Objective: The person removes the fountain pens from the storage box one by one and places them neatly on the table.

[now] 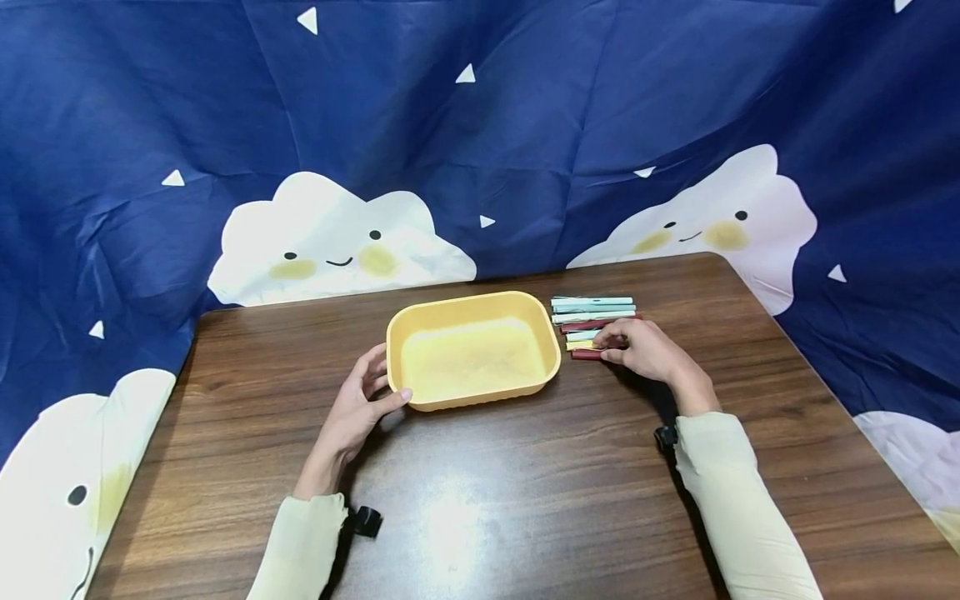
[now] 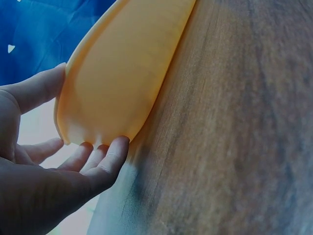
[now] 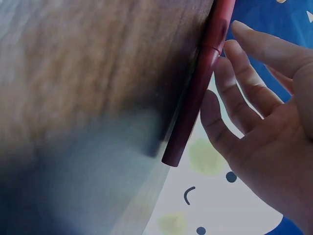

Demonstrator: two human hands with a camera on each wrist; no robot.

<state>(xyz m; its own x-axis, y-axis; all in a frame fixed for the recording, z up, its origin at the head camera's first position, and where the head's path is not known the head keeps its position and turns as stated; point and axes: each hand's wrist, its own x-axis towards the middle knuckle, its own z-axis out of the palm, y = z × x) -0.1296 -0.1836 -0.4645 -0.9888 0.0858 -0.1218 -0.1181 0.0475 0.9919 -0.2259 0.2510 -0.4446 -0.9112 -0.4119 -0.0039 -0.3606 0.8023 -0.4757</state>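
A yellow rectangular tray (image 1: pixel 472 400) sits on the table, its inside bare in the head view. My left hand (image 1: pixel 360 404) grips its near left corner, thumb on the rim and fingers against the end wall; the left wrist view shows the fingertips on the tray's outer wall (image 2: pixel 112 83). Beside the tray's right end lies a row of capped marker pens (image 1: pixel 592 308) in pale blue, white, red and yellow. My right hand (image 1: pixel 641 346) is over the row's near end, fingertips at the nearest red marker (image 3: pixel 195 93). Part of that marker is hidden by the hand in the head view.
The brown wooden table (image 1: pixel 525 500) reaches back to a dark blue cloth (image 1: pixel 525 125) printed with white clouds. Each wrist wears a dark strap-mounted device (image 1: pixel 366 522) at the sleeve's end.
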